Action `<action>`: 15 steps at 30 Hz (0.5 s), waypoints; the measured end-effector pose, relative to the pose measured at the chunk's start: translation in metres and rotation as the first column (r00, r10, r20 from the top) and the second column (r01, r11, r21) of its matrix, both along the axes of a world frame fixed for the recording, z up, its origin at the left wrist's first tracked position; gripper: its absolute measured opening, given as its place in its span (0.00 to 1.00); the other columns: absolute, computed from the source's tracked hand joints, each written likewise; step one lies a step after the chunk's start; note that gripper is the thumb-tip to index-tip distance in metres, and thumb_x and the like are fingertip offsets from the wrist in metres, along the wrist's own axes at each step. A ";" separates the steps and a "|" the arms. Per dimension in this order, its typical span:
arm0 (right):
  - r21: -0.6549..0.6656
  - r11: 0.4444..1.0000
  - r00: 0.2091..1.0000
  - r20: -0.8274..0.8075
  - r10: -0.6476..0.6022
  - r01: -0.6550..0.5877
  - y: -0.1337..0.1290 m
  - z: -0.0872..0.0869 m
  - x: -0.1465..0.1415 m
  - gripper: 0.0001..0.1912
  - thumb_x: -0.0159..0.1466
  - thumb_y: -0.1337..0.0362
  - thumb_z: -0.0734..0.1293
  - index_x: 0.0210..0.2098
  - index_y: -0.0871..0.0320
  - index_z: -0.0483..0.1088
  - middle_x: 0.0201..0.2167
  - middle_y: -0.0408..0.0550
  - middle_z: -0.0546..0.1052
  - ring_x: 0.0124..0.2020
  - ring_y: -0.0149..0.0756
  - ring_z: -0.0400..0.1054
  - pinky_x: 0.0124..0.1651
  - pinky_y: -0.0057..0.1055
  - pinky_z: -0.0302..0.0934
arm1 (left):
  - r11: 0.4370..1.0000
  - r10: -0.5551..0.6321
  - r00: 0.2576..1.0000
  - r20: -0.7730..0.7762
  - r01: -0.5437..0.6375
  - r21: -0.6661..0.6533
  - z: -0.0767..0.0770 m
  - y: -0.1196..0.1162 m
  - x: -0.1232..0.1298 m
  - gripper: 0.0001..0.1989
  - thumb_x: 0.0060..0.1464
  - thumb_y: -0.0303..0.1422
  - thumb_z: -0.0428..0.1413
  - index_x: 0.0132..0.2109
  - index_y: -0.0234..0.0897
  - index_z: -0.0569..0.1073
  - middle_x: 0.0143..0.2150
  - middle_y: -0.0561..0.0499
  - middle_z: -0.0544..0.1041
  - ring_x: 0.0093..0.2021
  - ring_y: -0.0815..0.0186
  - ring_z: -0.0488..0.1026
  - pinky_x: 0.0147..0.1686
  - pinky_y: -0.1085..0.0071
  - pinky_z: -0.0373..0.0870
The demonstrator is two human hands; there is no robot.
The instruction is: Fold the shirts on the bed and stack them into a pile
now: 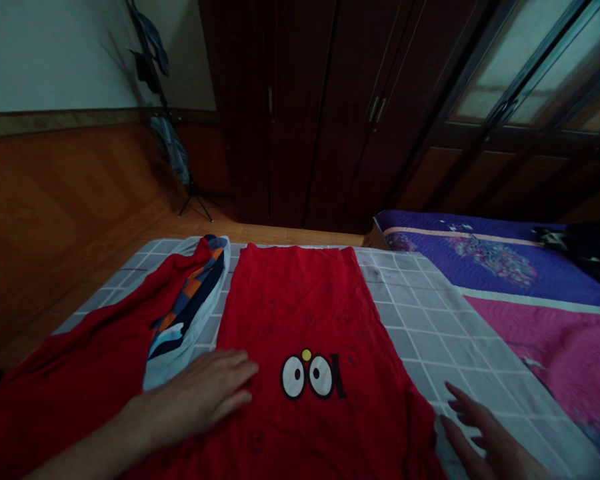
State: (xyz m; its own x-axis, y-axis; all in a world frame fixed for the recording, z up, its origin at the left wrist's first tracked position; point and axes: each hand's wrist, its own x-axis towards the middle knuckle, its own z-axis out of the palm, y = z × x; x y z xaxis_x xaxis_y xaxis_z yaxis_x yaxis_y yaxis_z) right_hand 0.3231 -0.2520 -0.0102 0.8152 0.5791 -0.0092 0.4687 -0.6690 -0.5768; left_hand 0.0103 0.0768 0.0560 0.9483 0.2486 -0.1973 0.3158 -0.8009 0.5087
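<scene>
A: What's the room like?

B: Dark wooden wardrobe (290, 113) straight ahead, with glass-fronted doors (525, 73) off to the right. Wood panelling (70, 220) runs along the left wall, and a strip of wooden floor (230, 230) shows past the far edge of the grey checked sheet (430, 320).

A: Anything else around the sheet?

B: A purple and pink quilt (500, 267) lies beside it on the right, with a dark bundle (585, 250) at its far side. Over on the left, a tall stand (195, 200) has clothes (170, 140) hanging from it.

A: And on the sheet itself?

B: A red shirt (300, 313) lies flat in the middle, with a print of two cartoon eyes (306, 373) near the near end. A second red garment (65, 393) sits to its left, and a striped blue, orange and white cloth (190, 300) lies between the two.

A: Where are the hands?

B: The left hand (195, 400) rests palm down on the shirt's left edge, its grip spread flat and pinching nothing. Its forearm covers part of the shirt's near corner.

A: The right one?

B: The right hand (490, 440) is over the sheet, just beside the shirt's right edge. Its grip is spread too, with the fingers curved and empty.
</scene>
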 end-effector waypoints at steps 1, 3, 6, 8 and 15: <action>0.014 0.997 0.995 0.050 0.081 -0.082 0.020 0.008 -0.008 0.29 0.58 0.47 0.63 0.55 0.52 0.66 0.48 0.53 0.74 0.45 0.51 0.70 0.47 0.46 0.64 | 0.998 -0.020 0.998 0.059 0.017 0.056 0.000 0.018 0.020 0.14 0.60 0.34 0.50 0.52 0.44 0.71 0.48 0.48 0.74 0.49 0.59 0.71 0.51 0.64 0.63; -0.021 0.946 0.942 0.092 0.324 -0.324 0.066 0.018 -0.035 0.26 0.61 0.50 0.61 0.55 0.53 0.67 0.55 0.53 0.69 0.54 0.50 0.64 0.55 0.46 0.59 | 0.988 0.003 0.980 0.201 -0.034 0.152 -0.009 0.058 0.061 0.12 0.58 0.33 0.52 0.49 0.41 0.73 0.46 0.49 0.75 0.47 0.62 0.71 0.49 0.68 0.65; -0.161 0.777 0.780 0.059 0.624 -0.609 0.129 0.017 -0.071 0.28 0.63 0.52 0.60 0.59 0.56 0.63 0.62 0.54 0.59 0.62 0.49 0.53 0.62 0.47 0.51 | 0.922 0.238 0.899 0.369 -0.328 0.205 -0.036 0.120 0.108 0.11 0.55 0.28 0.53 0.45 0.38 0.74 0.46 0.47 0.74 0.49 0.62 0.70 0.53 0.67 0.63; -0.241 0.671 0.685 0.032 0.728 -0.701 0.158 0.007 -0.074 0.30 0.63 0.51 0.61 0.61 0.56 0.60 0.65 0.54 0.53 0.65 0.50 0.45 0.63 0.48 0.46 | 0.842 0.379 0.813 0.443 -0.502 0.199 -0.055 0.155 0.121 0.14 0.57 0.26 0.47 0.48 0.37 0.72 0.46 0.46 0.74 0.49 0.61 0.70 0.53 0.63 0.63; -0.382 0.810 0.757 0.321 0.569 -0.446 0.219 -0.021 0.015 0.31 0.64 0.50 0.60 0.61 0.63 0.60 0.63 0.62 0.55 0.64 0.55 0.47 0.62 0.52 0.46 | 0.563 0.643 0.554 0.529 -0.810 0.165 -0.106 0.208 0.125 0.13 0.58 0.30 0.48 0.46 0.31 0.72 0.46 0.39 0.72 0.49 0.56 0.68 0.50 0.61 0.65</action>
State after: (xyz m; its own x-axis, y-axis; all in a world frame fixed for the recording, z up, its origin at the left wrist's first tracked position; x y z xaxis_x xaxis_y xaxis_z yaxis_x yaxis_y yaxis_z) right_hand 0.3385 -0.0326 -0.0316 0.3635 0.9310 0.0329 0.9285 -0.3593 -0.0936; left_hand 0.1352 0.2849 -0.0504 0.3618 0.8520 0.3783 0.7265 -0.5120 0.4583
